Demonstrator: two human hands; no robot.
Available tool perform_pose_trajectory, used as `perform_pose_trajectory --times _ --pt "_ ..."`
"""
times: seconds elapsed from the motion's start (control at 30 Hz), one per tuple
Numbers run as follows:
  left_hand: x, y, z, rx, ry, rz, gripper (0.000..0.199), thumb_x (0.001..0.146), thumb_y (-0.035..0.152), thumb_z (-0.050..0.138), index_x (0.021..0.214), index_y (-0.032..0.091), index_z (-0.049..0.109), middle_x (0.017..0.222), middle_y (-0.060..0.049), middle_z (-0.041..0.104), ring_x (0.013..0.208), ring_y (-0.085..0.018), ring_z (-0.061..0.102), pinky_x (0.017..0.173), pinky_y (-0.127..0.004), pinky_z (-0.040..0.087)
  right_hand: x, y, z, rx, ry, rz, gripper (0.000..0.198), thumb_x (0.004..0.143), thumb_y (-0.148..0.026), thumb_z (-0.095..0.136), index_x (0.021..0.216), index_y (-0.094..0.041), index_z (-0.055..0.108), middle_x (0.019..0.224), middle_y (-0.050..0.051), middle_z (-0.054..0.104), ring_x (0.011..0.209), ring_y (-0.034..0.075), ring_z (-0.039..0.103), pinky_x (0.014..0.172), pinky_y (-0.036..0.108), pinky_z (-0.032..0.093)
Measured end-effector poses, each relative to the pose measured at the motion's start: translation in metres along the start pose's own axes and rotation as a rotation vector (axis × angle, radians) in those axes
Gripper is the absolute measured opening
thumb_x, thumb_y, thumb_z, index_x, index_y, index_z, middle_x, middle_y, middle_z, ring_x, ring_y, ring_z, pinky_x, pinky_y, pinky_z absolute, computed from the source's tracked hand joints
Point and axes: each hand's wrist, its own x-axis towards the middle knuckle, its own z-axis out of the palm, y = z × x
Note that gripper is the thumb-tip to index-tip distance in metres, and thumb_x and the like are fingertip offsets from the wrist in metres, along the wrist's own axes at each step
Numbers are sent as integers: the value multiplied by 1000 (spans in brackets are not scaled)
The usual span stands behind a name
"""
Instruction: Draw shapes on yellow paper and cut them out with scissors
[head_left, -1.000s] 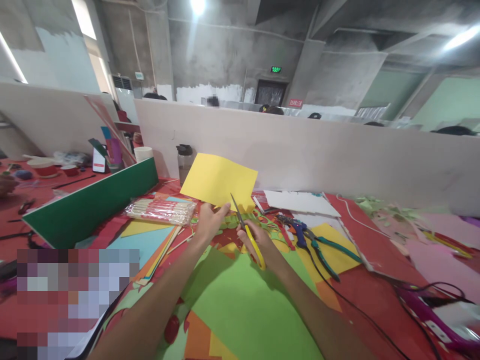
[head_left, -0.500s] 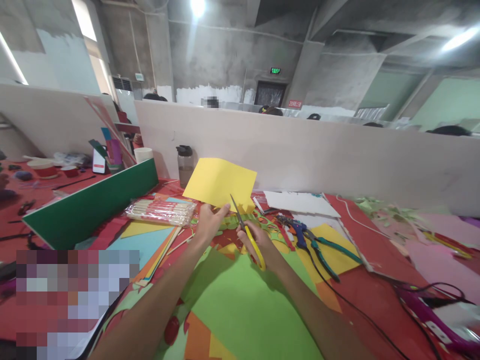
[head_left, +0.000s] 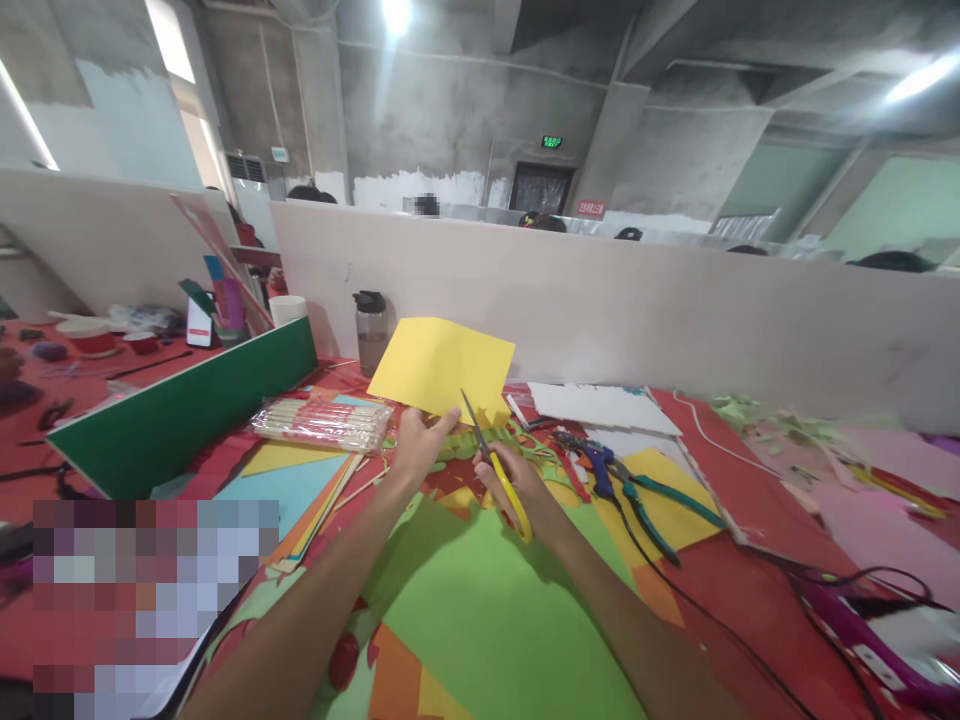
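Note:
A sheet of yellow paper point(head_left: 442, 358) is held up off the table by its lower edge. My left hand point(head_left: 420, 440) pinches that edge between thumb and fingers. My right hand point(head_left: 519, 482) is closed round the yellow handles of a pair of scissors point(head_left: 501, 478). The scissors point up and to the left, with their blades in front of the paper's lower right part. Whether the blades bite into the sheet I cannot tell. Below my forearms lies a large green sheet of paper point(head_left: 487, 590), and paper scraps are strewn beyond it.
Left of my hands are a packet of sticks point(head_left: 321, 424) and an upright green board point(head_left: 187, 415). A water bottle point(head_left: 370, 335) stands by the white partition point(head_left: 615, 300). To the right lie a blue glue gun point(head_left: 600, 468) with its cord and green-handled pliers point(head_left: 652, 510).
Almost nothing differs. My hands, the scissors and the yellow paper hold nearly the same position, with only a tiny shift of the sheet.

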Motion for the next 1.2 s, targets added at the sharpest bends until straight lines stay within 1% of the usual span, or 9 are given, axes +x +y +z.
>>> perform_pose_trajectory --times 0.2,0.33,0.43,0.5,0.67,0.83,0.97,1.1,1.2 --pt "2 -6 0 -107 -42 -13 43 74 50 77 92 12 74 85 -10 78 73 -23 75 75 -33 60 -1 -3 -2 36 -40 42 36 92 -57 59 97 -21 56 64 -5 45 49 11 40 48 23 33" --pt "3 -8 0 -154 -65 -60 43 72 51 78 87 11 74 81 -11 77 70 -23 74 74 -34 59 -2 -2 -1 76 -50 58 38 92 -59 58 98 -22 55 61 -7 42 46 10 36 45 23 31" --pt "1 -8 0 -171 -73 -75 42 70 50 79 86 12 74 84 -11 78 73 -23 74 73 -34 58 -3 -1 0 107 -43 61 39 92 -62 55 97 -23 55 59 -7 40 44 10 35 43 23 29" --pt "-1 -8 -1 -133 -65 -79 38 71 50 78 84 15 74 84 -10 78 76 -24 73 76 -34 58 -3 0 1 116 -41 59 40 93 -63 53 98 -23 54 58 -7 40 44 10 36 43 23 29" --pt "-6 -11 -5 129 -56 -96 36 77 55 70 71 20 75 85 -9 78 82 -24 71 79 -30 54 -3 0 3 135 -41 57 43 92 -66 51 98 -23 52 60 -6 43 46 11 40 43 22 33" --pt "-8 -13 -5 226 -115 -59 43 82 61 59 65 22 69 75 -5 74 80 -23 67 81 -30 51 -2 1 7 163 -29 39 48 91 -70 49 96 -22 51 61 -5 46 44 10 41 41 22 34" --pt "-14 -4 -1 282 -173 -47 48 84 63 53 62 22 60 72 -3 70 77 -21 64 81 -30 48 -3 -1 10 182 -4 45 44 92 -67 50 95 -23 51 63 -6 47 44 9 42 42 21 37" --pt "-19 4 3 286 -193 -6 53 86 66 49 56 23 53 64 -3 64 71 -20 60 79 -30 47 -4 -4 12 233 -2 43 43 92 -66 49 96 -23 52 64 -6 47 43 8 41 40 20 36" --pt "-20 5 4 316 -197 -18 54 87 65 46 53 23 50 61 -2 62 69 -19 59 78 -30 46 -6 -7 14 263 -16 53 40 91 -63 54 98 -24 53 65 -6 47 45 9 43 39 19 37"
